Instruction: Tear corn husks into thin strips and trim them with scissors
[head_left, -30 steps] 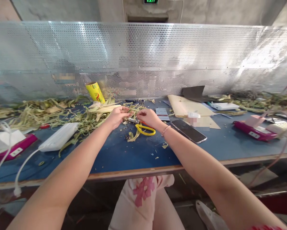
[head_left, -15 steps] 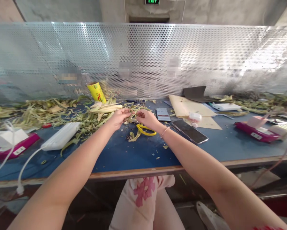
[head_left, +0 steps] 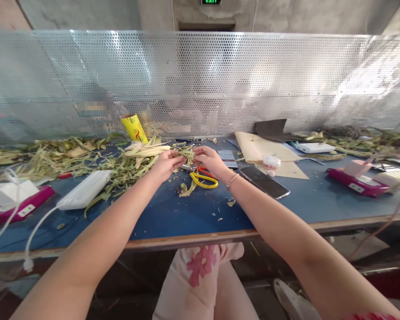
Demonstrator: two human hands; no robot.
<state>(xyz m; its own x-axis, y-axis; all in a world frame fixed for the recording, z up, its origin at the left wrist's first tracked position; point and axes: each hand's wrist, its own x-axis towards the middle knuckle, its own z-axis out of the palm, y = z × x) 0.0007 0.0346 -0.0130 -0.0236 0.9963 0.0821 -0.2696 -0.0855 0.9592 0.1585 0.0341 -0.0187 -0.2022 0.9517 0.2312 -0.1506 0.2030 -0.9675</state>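
Observation:
Between my two hands is a small bunch of pale green plant strips point(head_left: 188, 155). My left hand point(head_left: 168, 164) pinches its left side, fingers bent together. On its right side, my right hand point(head_left: 209, 160) has its fingertips on the strips, with thumb and fingers curled. Just below lie scissors with yellow handles point(head_left: 204, 181), and a red-orange handle point(head_left: 204, 171) shows under my right hand. A heap of dried green and yellowish husks point(head_left: 129, 164) spreads to the left of my left hand.
A yellow can point(head_left: 134, 128) stands behind the heap. Right of my hands lie a phone point(head_left: 264, 182), a card point(head_left: 227, 158) and beige paper point(head_left: 263, 148). Power strips point(head_left: 356, 183), a white power brick point(head_left: 85, 190) and cables lie nearby. A perforated metal screen point(head_left: 200, 80) rises behind; people show through it.
My right hand has shifted slightly right and up, its fingers more spread. More of the plant strips and the red-orange handle now show between and below my hands.

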